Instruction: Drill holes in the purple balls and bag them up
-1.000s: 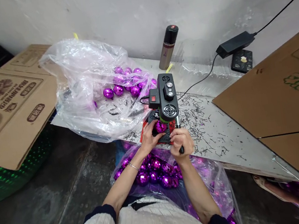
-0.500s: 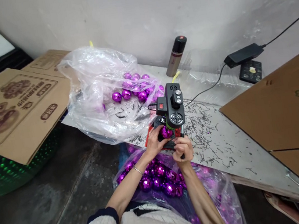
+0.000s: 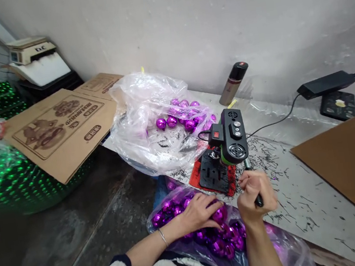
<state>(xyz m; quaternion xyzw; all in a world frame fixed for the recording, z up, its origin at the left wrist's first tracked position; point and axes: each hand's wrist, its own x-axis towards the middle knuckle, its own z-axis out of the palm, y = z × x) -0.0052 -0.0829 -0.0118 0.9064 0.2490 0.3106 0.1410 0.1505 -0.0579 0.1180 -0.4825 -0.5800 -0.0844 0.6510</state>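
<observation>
My left hand [image 3: 200,212] is over the open plastic bag of shiny purple balls [image 3: 218,247] at the table's front edge, its thumb and fingers around one purple ball [image 3: 220,215]. To the right, my right hand [image 3: 256,194] is closed round the black handle [image 3: 259,201] of a small black press machine [image 3: 234,136]. The machine's base plate [image 3: 214,172] rests on a red cloth [image 3: 196,175], with no ball on it. Behind it, more purple balls [image 3: 171,121] lie in a clear plastic bag [image 3: 148,94].
A dark spray can [image 3: 234,83] stands by the wall. A power adapter [image 3: 327,84] with cable lies at the right. Small black pins [image 3: 268,155] are scattered over the table [image 3: 330,221]. Cardboard [image 3: 64,127] is at the left, more [image 3: 349,157] at the right.
My left hand has moved from the machine down to the bag; the ball under the machine is gone from there. My right hand stays on the handle. The view has shifted.
</observation>
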